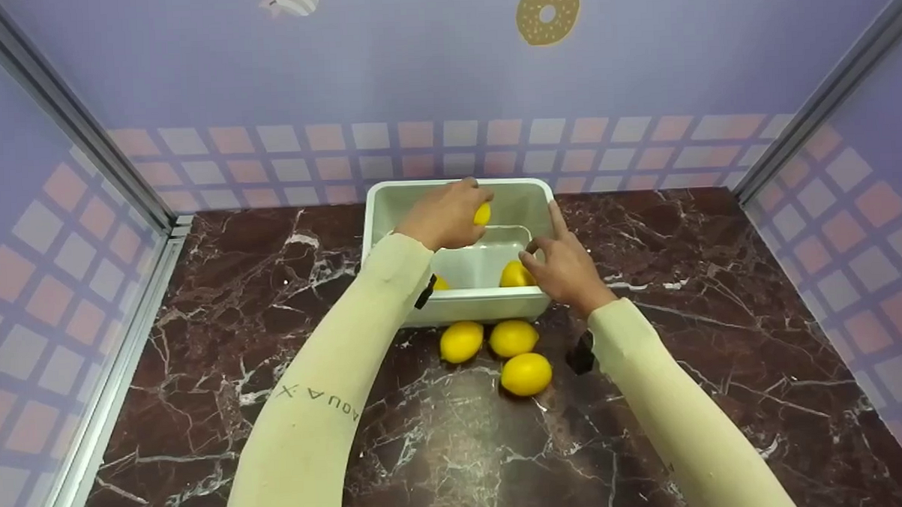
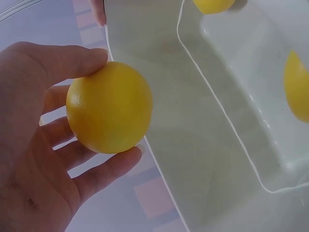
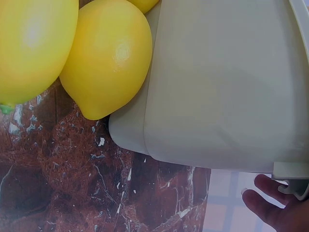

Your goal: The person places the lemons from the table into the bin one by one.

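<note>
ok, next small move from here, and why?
Probably lower the left hand and let its lemon go on the floor of the bin: the lemon is held above that floor, two lemons already lie in there, and bare floor shows between them. The right hand, at the bin's right side, could help steady it.

Head: high, facing down toward counter (image 1: 723, 311) far edge. Left wrist: close, into bin (image 2: 198, 145). Right wrist: close, bin's outer wall (image 3: 222, 87). Head + left share bin interior.
</note>
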The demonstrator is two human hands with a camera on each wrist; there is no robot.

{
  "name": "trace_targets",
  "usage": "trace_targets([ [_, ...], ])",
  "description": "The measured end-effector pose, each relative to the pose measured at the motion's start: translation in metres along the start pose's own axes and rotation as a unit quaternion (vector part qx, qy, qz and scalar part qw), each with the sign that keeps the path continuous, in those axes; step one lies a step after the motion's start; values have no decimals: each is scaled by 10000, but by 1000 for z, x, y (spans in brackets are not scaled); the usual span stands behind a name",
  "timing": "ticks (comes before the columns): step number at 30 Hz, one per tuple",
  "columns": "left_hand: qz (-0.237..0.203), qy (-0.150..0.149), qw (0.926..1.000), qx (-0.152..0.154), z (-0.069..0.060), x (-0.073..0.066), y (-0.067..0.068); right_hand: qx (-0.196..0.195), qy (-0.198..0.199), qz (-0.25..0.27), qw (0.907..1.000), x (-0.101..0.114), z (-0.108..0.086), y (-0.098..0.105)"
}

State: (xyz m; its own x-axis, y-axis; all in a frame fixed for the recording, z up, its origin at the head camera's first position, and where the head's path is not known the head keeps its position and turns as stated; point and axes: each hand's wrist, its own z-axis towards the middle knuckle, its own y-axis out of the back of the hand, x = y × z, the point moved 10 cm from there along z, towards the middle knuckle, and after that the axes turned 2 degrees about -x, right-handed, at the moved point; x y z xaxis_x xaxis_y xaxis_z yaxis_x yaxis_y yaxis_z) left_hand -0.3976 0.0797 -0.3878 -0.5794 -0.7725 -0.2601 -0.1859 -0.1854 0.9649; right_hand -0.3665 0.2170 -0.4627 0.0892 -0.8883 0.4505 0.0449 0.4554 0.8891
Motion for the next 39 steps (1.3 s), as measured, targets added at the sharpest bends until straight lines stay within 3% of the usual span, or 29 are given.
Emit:
trace_targets([
  [39,168,-41,9998,33,-8,0,2,79,-61,55,9999,1,0,-1],
])
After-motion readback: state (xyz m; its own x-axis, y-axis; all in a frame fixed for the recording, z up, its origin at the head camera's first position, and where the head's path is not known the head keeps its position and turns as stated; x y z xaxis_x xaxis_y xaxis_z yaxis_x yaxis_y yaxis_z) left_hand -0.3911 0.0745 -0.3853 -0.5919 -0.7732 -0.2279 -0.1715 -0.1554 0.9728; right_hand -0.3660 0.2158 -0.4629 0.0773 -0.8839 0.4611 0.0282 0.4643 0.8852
